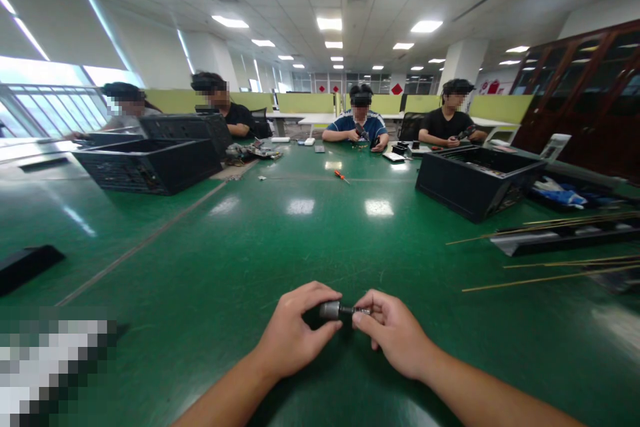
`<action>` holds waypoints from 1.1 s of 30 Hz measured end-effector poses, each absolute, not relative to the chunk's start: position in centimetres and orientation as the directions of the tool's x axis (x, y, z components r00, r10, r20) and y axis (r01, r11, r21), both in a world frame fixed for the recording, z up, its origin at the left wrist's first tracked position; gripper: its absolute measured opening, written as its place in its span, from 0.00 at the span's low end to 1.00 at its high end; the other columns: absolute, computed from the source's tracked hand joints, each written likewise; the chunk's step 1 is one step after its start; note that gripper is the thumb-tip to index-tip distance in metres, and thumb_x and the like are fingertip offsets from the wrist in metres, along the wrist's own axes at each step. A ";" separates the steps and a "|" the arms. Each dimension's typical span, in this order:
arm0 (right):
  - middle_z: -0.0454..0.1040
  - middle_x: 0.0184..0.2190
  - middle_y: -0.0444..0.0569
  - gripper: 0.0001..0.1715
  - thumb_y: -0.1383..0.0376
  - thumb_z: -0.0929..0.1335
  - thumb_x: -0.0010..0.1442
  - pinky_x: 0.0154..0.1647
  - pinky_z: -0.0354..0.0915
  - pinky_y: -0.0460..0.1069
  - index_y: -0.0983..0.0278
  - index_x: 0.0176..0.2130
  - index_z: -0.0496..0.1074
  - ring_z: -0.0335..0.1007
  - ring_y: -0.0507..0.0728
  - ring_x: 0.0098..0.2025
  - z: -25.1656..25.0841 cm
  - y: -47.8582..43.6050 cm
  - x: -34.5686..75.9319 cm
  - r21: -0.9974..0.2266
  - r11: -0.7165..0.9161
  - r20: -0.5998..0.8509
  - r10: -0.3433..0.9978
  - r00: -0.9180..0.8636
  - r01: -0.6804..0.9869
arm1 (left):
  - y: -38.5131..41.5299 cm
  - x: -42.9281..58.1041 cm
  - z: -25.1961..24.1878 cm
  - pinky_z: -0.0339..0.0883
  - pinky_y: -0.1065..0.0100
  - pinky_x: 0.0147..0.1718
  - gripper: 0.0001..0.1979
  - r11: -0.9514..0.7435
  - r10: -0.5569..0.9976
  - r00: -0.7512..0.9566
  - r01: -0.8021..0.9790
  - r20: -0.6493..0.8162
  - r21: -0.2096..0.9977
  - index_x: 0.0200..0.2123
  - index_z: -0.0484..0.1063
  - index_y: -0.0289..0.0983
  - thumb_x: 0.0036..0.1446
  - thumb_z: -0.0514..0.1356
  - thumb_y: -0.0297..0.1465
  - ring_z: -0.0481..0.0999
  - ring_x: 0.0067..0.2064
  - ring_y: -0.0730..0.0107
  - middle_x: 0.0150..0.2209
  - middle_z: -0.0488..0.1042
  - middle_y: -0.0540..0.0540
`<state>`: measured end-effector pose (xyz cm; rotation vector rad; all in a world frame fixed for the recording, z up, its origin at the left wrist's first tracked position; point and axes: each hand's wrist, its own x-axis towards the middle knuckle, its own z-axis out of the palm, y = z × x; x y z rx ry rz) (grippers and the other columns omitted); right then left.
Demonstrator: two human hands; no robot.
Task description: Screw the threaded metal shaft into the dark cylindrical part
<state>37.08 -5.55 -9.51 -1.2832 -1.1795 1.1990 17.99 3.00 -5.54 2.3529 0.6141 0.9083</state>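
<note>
Low over the green table, my left hand [295, 328] curls its thumb and fingers around a small grey metal cylinder [330, 309]. A thin dark shaft [346, 310] comes out of the cylinder's right end and runs level toward my other hand. My right hand [393, 330] pinches the far end of that shaft between thumb and fingers, where a short shiny tip shows. Its lower fingers are curled in. The exact kind of tool is too small to make out.
An orange screwdriver [342, 177] lies farther up the green table [280, 233]. Black computer cases stand at left [150, 163] and right [475, 180]. Thin yellowish rods [550, 275] reach in from the right. Several people sit working across the table.
</note>
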 end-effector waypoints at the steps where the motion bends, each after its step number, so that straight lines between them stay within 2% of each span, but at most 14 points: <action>1: 0.68 0.26 0.42 0.16 0.55 0.70 0.58 0.21 0.59 0.44 0.65 0.37 0.69 0.60 0.49 0.23 -9.6 -5.5 37.1 -0.999 -0.047 -0.046 0.998 0.041 0.027 | 3.0 18.0 -5.5 0.72 0.65 0.41 0.16 -0.753 0.579 0.668 0.217 0.468 0.622 0.43 0.78 0.41 0.49 0.68 0.24 0.79 0.40 0.66 0.39 0.80 0.47; 5: 0.69 0.27 0.43 0.16 0.55 0.69 0.59 0.21 0.58 0.43 0.65 0.37 0.68 0.60 0.49 0.23 -9.7 -5.5 37.1 -0.999 -0.044 -0.043 0.998 0.039 0.025 | 2.9 18.0 -5.5 0.72 0.65 0.41 0.16 -0.753 0.584 0.664 0.229 0.467 0.617 0.43 0.78 0.41 0.49 0.67 0.24 0.79 0.40 0.65 0.39 0.80 0.47; 17: 0.59 0.19 0.35 0.12 0.63 0.70 0.54 0.21 0.51 0.44 0.65 0.39 0.69 0.53 0.48 0.19 -9.6 -5.6 37.1 -0.993 -0.018 -0.007 0.995 0.096 0.117 | 3.2 17.8 -5.5 0.72 0.65 0.41 0.16 -0.762 0.588 0.653 0.249 0.478 0.599 0.42 0.78 0.41 0.49 0.66 0.24 0.79 0.40 0.66 0.38 0.80 0.47; 33: 0.57 0.19 0.34 0.12 0.63 0.71 0.55 0.21 0.52 0.44 0.65 0.39 0.69 0.53 0.48 0.20 -9.7 -5.4 37.3 -0.992 -0.022 -0.007 0.993 0.121 0.123 | 3.5 17.4 -5.3 0.73 0.65 0.41 0.15 -0.775 0.590 0.633 0.269 0.501 0.571 0.42 0.79 0.41 0.49 0.66 0.25 0.80 0.39 0.65 0.38 0.80 0.47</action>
